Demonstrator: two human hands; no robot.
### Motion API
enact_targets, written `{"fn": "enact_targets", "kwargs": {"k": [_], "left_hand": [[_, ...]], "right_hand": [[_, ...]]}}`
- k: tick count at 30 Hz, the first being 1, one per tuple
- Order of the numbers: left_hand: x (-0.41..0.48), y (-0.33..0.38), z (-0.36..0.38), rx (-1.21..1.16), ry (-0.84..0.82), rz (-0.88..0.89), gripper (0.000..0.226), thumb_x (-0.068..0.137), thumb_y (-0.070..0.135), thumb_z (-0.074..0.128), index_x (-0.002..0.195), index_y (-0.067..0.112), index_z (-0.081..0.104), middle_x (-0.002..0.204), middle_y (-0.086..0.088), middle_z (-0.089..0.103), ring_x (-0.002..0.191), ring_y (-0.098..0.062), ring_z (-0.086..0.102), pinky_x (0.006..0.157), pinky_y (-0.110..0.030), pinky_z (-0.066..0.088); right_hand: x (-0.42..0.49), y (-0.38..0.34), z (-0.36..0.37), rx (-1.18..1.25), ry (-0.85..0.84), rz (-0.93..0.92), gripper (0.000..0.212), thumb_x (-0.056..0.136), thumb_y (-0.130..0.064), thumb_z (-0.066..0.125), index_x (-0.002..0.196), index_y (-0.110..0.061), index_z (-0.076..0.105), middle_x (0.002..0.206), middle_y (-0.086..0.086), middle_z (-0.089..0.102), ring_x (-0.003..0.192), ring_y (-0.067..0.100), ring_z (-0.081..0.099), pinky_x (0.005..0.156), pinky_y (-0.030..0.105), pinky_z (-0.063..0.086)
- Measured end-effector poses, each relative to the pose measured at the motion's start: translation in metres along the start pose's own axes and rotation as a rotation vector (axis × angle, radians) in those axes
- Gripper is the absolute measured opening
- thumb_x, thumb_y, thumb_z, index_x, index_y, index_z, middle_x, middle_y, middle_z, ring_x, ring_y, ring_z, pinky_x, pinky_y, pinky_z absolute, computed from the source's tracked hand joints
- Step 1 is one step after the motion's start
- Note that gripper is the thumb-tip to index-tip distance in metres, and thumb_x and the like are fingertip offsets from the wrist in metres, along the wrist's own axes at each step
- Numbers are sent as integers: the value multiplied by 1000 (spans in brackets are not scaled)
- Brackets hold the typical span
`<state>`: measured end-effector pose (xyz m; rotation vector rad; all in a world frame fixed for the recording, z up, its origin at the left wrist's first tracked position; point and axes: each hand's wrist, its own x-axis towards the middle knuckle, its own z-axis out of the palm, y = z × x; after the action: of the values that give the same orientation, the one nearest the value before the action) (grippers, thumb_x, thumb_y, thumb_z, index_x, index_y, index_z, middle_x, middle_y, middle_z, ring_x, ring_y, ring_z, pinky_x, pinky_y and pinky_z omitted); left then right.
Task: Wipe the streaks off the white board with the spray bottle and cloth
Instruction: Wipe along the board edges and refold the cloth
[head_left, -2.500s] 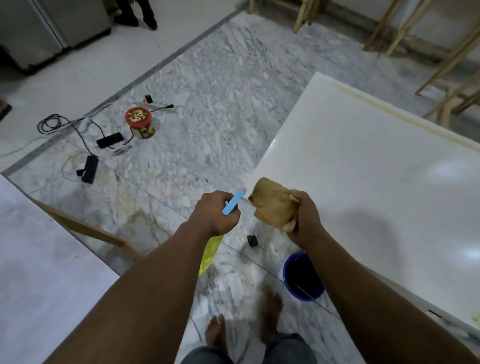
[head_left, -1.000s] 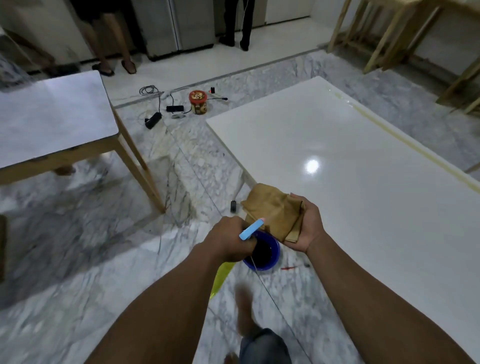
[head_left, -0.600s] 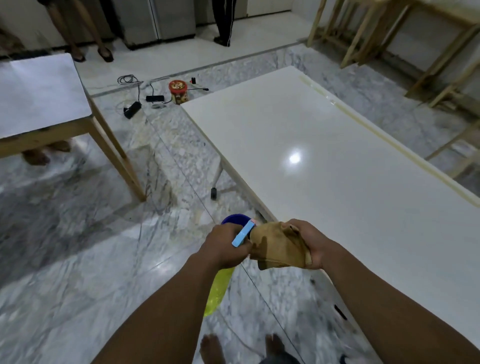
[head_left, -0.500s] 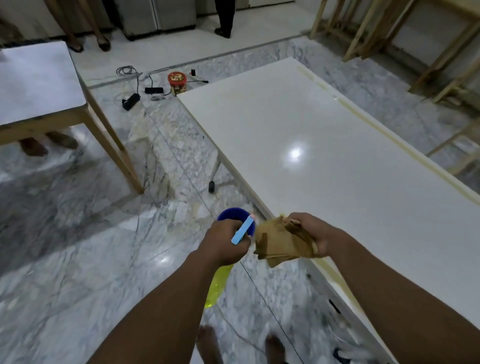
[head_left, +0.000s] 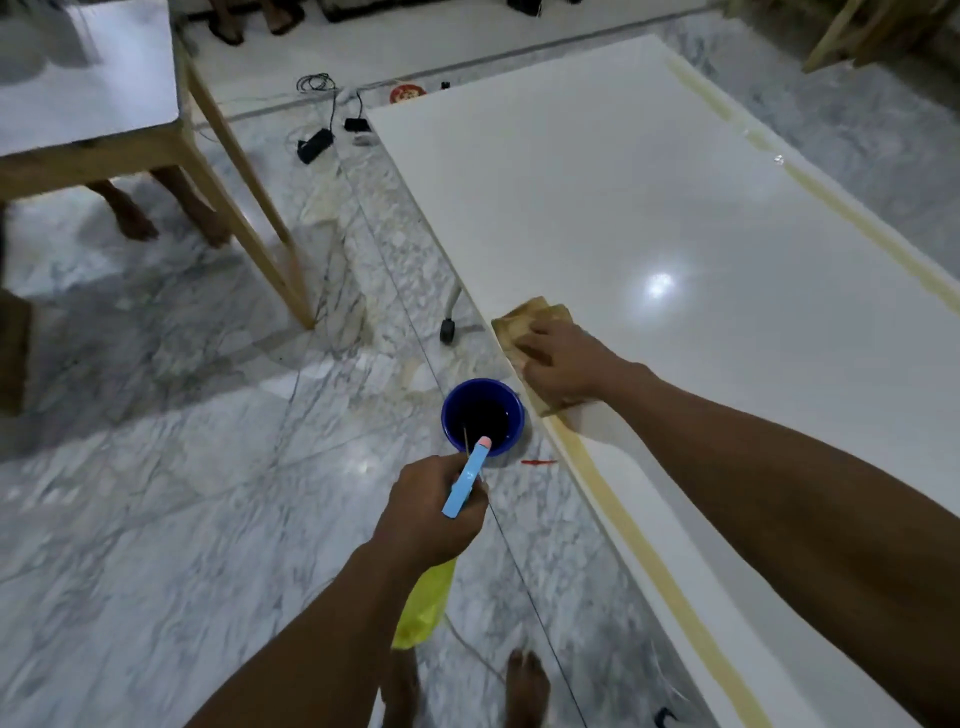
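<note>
The large glossy white board fills the right side, with yellowish streaks along its near and far long edges. My right hand lies flat on a tan cloth, pressing it onto the board's near edge. My left hand grips a spray bottle with a light-blue head and pink nozzle tip pointing up. Its yellow body hangs below my wrist, held off the board over the floor.
A blue bucket with dark liquid stands on the marble floor beside the board's edge. A wooden-legged table is at upper left, with a person's bare feet under it. Cables, adapters and a red-lidded tin lie on the far floor.
My right hand carried the cloth from mid-air in front of the nozzle down onto the board's near edge. The left hand with the bottle dropped back from the cloth.
</note>
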<state>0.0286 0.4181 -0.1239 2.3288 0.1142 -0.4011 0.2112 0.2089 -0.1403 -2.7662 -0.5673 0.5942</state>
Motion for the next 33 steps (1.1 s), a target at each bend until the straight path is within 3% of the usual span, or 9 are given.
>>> {"fn": "enact_targets", "kwargs": {"k": [3,8,11,16,25,33], "left_hand": [[-7,0,14,2,10,-33,13,90,24,66,81,14,69,74,-5,70,67,-23,65,65,-46,55],[-5,6,32,45,-9,18,21,87,36,60,81,17,66,74,-4,66,65,-23,63,63,-42,53],[-1,5,42,89,-14,46,18,90,30,63,80,16,65,73,-5,64,65,-22,61,62,-38,50],[-10,-2,55,111,-62,59,25,86,37,56,77,14,62,70,-6,62,61,-22,58,61,-44,52],[-46,-7,71,175,-157,123,20,87,34,59,74,19,61,70,-4,65,63,-22,60,59,-36,49],[-83,4,113,173,-227,189,21,88,27,63,75,12,61,66,-7,63,60,-25,60,55,-36,47]], "right_hand": [[14,6,15,-108,224,-37,54,95,-49,31,133,-23,60,144,5,54,136,27,44,109,43,40],[24,14,59,-168,247,-30,60,101,-45,14,157,-25,24,167,2,20,155,25,7,125,48,8],[13,10,73,-175,289,-13,59,104,-45,13,160,-27,13,169,1,9,156,22,-4,126,47,0],[-27,6,92,-209,321,-58,62,101,-42,24,160,-23,18,169,5,13,156,27,2,125,50,7],[-133,16,126,-274,366,-70,60,104,-37,32,160,-19,18,169,9,10,156,28,0,124,53,14],[-204,22,153,-274,408,-79,60,105,-33,34,160,-14,19,168,13,12,156,32,3,121,56,18]]}}
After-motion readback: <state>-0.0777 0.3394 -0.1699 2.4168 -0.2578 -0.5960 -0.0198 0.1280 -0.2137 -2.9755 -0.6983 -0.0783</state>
